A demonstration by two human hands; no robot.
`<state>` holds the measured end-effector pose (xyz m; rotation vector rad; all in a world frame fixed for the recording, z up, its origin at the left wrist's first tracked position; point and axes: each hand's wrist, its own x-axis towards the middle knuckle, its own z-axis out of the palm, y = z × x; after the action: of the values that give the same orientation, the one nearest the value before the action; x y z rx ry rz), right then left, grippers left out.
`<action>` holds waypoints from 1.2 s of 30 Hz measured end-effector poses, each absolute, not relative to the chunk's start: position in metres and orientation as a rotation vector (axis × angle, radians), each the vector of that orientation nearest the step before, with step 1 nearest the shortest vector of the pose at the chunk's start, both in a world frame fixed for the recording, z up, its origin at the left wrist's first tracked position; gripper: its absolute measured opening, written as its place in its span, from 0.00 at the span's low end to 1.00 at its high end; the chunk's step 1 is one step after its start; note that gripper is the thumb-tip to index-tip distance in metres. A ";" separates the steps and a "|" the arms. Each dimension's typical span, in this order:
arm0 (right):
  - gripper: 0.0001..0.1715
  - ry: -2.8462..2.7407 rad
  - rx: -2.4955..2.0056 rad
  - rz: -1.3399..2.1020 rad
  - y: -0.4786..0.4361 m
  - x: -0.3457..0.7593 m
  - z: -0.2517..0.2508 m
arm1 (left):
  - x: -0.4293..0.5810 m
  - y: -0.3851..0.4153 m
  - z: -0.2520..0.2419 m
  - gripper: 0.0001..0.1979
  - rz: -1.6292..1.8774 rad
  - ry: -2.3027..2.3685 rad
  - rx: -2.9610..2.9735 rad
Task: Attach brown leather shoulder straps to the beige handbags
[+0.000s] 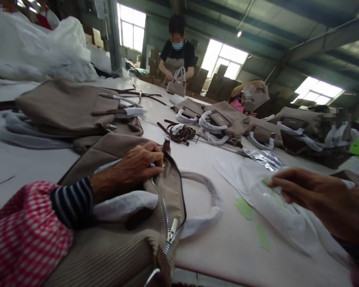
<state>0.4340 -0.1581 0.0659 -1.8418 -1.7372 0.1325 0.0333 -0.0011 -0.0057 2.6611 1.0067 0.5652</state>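
Observation:
My left hand [137, 161] is closed on the upper edge of a ribbed taupe handbag [119, 247], beside its partly open zipper [163, 199]. The metal zipper pull [172, 229] hangs near the front end of the opening. One bag handle [214, 199], wrapped in white film, lies on the table to the right; another wrapped handle [128, 205] rests under my left forearm. My right hand [314, 195], slightly blurred, is over a thin white plastic bag [275, 215], fingers bent together. A bit of green shows at its fingertips; what they pinch, if anything, is unclear.
Green paper pieces [244, 208] lie beside the plastic. A coiled brown strap [179, 131] sits mid-table. More taupe bags [71, 105] are stacked left, and several others [227, 117] line the right back. Across the table a person [177, 56] handles a small bag [177, 85].

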 end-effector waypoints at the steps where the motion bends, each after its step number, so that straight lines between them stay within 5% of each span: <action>1: 0.18 -1.769 -1.802 0.249 -0.131 0.419 0.064 | 0.033 -0.001 -0.006 0.06 0.562 1.011 2.655; 6: 0.07 -2.258 -1.674 0.096 0.003 0.350 0.044 | 0.034 0.000 -0.009 0.05 0.602 1.011 2.645; 9: 0.14 -2.508 -1.751 -0.207 0.058 0.315 0.038 | 0.033 0.002 -0.011 0.04 0.618 0.986 2.636; 15: 0.31 -2.709 -1.858 -0.224 0.108 0.288 0.022 | 0.031 0.002 -0.015 0.07 0.664 0.936 2.662; 27: 0.20 -2.719 -1.936 -0.262 0.079 0.290 0.022 | 0.030 0.006 -0.018 0.07 0.685 0.925 2.635; 36: 0.11 -2.762 -1.732 0.227 0.007 0.302 0.037 | 0.030 0.004 -0.012 0.09 0.610 0.947 2.615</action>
<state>0.3022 0.0073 0.0375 -1.7320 -2.7615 0.2273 0.0303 0.0045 -0.0120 2.6145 0.9473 0.6101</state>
